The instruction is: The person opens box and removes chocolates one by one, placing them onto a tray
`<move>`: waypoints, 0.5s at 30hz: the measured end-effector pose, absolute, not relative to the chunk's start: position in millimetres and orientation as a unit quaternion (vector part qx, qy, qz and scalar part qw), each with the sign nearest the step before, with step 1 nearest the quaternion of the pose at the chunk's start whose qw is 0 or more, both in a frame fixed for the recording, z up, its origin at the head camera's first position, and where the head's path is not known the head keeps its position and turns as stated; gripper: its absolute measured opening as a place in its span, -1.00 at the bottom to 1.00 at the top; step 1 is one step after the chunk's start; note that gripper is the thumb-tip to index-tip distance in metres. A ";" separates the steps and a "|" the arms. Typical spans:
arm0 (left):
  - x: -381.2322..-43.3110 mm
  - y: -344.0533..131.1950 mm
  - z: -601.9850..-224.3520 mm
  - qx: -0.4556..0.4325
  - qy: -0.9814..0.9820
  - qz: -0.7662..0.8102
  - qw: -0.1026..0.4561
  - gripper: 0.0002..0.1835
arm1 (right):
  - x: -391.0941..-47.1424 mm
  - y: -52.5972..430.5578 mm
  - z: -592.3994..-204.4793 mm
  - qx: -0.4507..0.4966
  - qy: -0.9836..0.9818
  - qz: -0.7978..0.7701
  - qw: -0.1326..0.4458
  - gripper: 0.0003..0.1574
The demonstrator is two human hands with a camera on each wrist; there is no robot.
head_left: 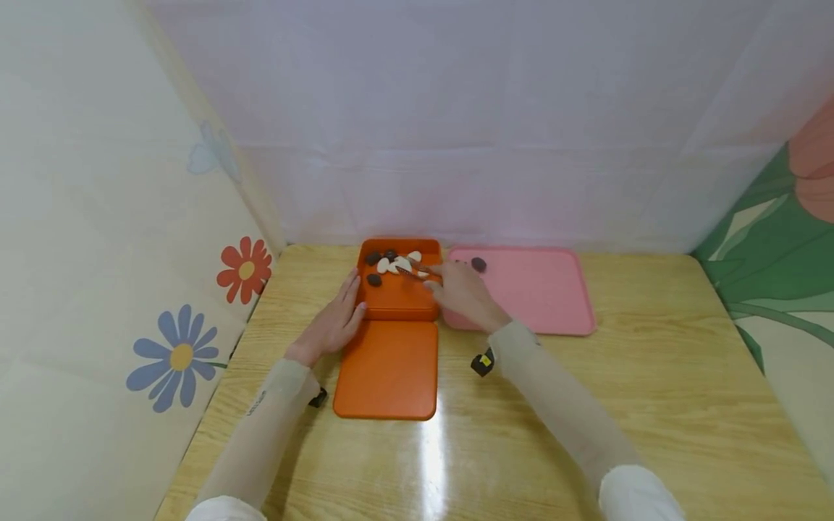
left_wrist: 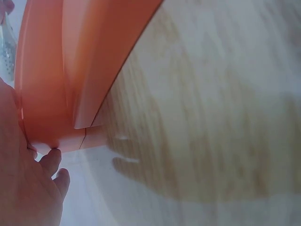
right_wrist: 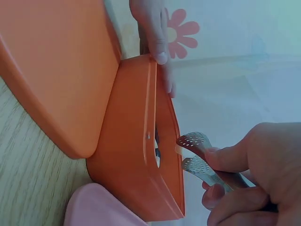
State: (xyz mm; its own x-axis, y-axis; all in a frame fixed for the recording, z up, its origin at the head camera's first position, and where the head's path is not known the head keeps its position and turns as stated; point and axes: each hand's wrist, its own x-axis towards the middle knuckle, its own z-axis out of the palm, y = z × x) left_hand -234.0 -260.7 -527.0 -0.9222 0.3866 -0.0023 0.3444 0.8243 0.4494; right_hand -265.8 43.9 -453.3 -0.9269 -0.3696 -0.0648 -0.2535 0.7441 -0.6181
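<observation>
Metal tongs: held over the orange box at center right of the right-wrist view; the two perforated heads stand apart, and whether a piece lies between them cannot be told. Thin metal suggests a light tool with some spring, best taken midway along both arms.
Right hand: grips the tongs, the thumb on one arm and the fingers curled about the other; center of the head view.
Left hand: laid against the left wall of the box with fingers extended, holding nothing; left of center in the head view.
Orange box: center of the head view, on the surface; smooth walls look stiff, probably light and apt to slide, so an outer wall is a sound place to steady it.
White pieces: clustered in the upper part of the box; apparently small, light and smooth, likely to slip if pinched at an edge.
Dark pieces: beside the white ones, toward the left; likely firm, best pinched across the middle.
Pink tray: right of the box; shallow and probably light, with a dark piece at its upper left.
Orange panel: flat on the surface, just below the box in the head view; probably stiff, best lifted by its edges.
</observation>
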 end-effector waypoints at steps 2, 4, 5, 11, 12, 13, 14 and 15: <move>-233.8 -260.7 -527.2 0.191 0.954 0.227 0.046 -0.24 | -264.2 48.6 -453.4 -0.175 0.930 -0.314 0.075 -0.44; -233.8 -260.8 -527.3 0.190 0.954 0.228 0.045 -0.24 | -262.9 53.2 -454.7 -0.178 0.930 -0.314 0.068 -0.46; -233.7 -260.8 -527.3 0.190 0.954 0.228 0.045 -0.24 | -262.3 55.6 -455.6 -0.179 0.930 -0.314 0.066 -0.47; -234.1 -260.2 -528.1 0.189 0.953 0.232 0.046 -0.24 | -258.4 69.0 -458.5 -0.184 0.932 -0.310 0.047 -0.50; -234.0 -260.1 -528.3 0.188 0.953 0.232 0.047 -0.24 | -258.1 70.9 -458.8 -0.185 0.931 -0.310 0.045 -0.50; -234.0 -260.1 -528.6 0.188 0.953 0.231 0.046 -0.24 | -257.8 72.4 -459.2 -0.186 0.931 -0.311 0.044 -0.50; -233.9 -260.2 -528.8 0.188 0.954 0.230 0.046 -0.24 | -257.2 74.3 -459.7 -0.185 0.931 -0.313 0.042 -0.49; -234.1 -260.1 -529.0 0.188 0.954 0.230 0.046 -0.24 | -256.7 76.1 -460.4 -0.186 0.930 -0.315 0.038 -0.49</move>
State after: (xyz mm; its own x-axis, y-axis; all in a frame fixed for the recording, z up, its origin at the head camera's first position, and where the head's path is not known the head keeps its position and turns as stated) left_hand -234.1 -260.1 -529.0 -0.9249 0.3801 -0.0002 0.3383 0.8234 0.4555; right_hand -256.7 76.1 -460.4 -0.9281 -0.3694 0.0464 -0.3217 0.7328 -0.5996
